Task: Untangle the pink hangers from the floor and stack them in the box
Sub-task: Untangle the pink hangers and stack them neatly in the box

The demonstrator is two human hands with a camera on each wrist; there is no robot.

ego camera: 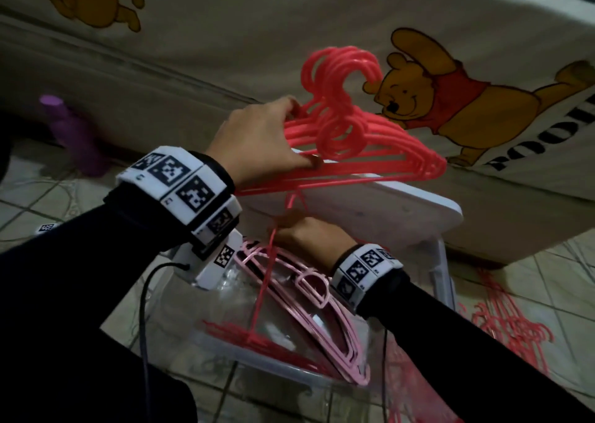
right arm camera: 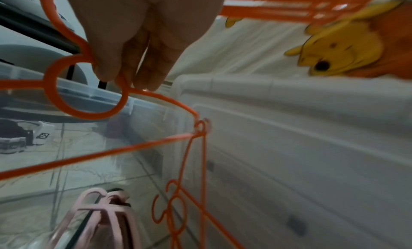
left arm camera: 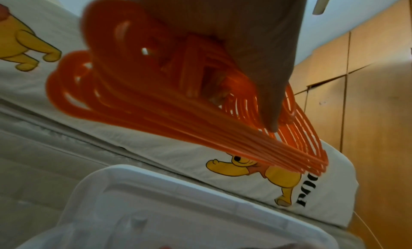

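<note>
Hangers, a bright pink bundle with hooks at 12 o'clock, sit clamped in the left hand above the box, fingers curled round the bars. Below, the right hand pinches one loose hanger at its ring; that hanger dangles toward 6 o'clock into the clear box, snagged on another. Pale pink hangers lie inside. More bright ones lie on the tiles at 4 o'clock. The white lid leans behind. A bedsheet shows a yellow bear and partial letters "OOH".
</note>
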